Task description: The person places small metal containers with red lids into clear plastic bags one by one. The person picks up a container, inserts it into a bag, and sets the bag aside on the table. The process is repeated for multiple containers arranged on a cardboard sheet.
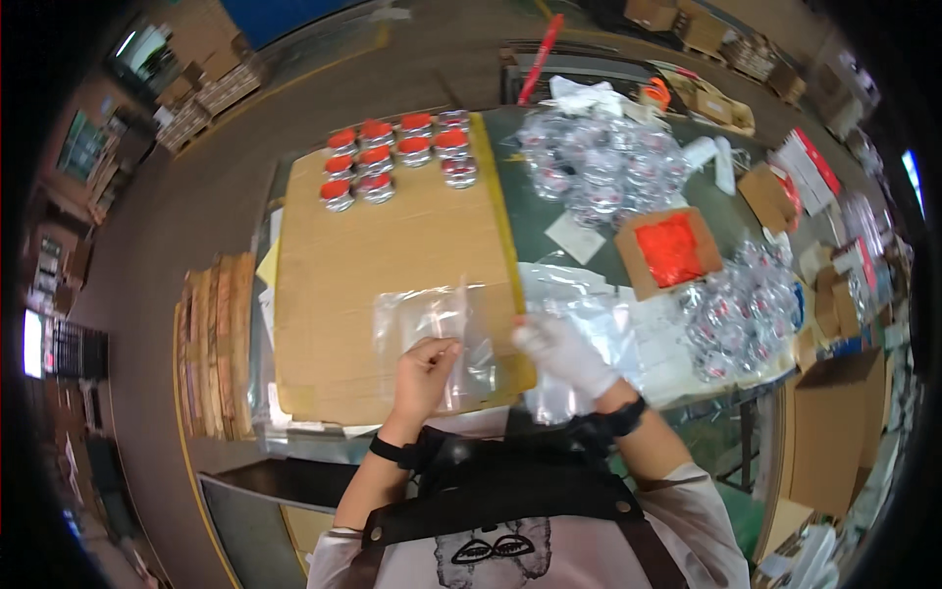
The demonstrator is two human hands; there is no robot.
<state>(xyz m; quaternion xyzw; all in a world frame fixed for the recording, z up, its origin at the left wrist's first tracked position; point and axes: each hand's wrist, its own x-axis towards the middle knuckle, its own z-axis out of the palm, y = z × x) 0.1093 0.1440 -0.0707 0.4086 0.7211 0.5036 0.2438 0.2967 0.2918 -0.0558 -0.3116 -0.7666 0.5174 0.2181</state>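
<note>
Left side: row of tan slabs (218, 344) sat side by side, dark rack (80, 355) farther out. Stacked cartons (224, 88) showed upper left, 1 blue panel (285, 18) at the top edge. Yellow line (381, 41) crossed the grey-brown floor (285, 113) up there. 1 red bar (541, 61) stuck up at an angle, top centre; orange item (657, 94) to its right, type unclear. Lower right: 1 big tan carton (832, 427) stood near the edge of view.

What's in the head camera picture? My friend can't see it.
A person's left hand is over a clear plastic bag on a cardboard sheet, the white-gloved right hand alongside. Round containers, mostly red-topped, stand beyond; shiny heaps lie right.
</note>
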